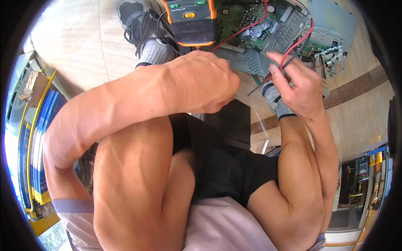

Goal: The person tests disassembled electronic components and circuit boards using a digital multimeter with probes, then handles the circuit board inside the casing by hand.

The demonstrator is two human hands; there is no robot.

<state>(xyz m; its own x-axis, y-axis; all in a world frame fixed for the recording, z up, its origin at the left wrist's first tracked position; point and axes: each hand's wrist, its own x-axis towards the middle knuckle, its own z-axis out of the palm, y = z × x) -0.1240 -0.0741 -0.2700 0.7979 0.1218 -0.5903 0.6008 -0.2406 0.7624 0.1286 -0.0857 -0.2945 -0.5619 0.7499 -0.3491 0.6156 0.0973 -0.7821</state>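
Observation:
My right hand (299, 85) is pinched around a multimeter probe (266, 78), whose thin dark tip points down to the left. Red and black test leads (300, 42) arch above that hand. Closed, with its back to the camera, my left hand (205, 81) is beside the multimeter (189, 21). Its fingertips are hidden, so I cannot see what they hold. The orange and black meter stands at the top, cut off by the frame edge. Beyond my hands lies a green circuit board (234, 21) in a perforated metal chassis (245, 60).
An opened metal unit (331, 52) with a board and small mechanism lies at the upper right. My shoe (136, 25) is left of the meter on the tiled floor (79, 33). Blue and yellow items (44, 138) stand along the left; shelves (360, 180) hold goods on the right.

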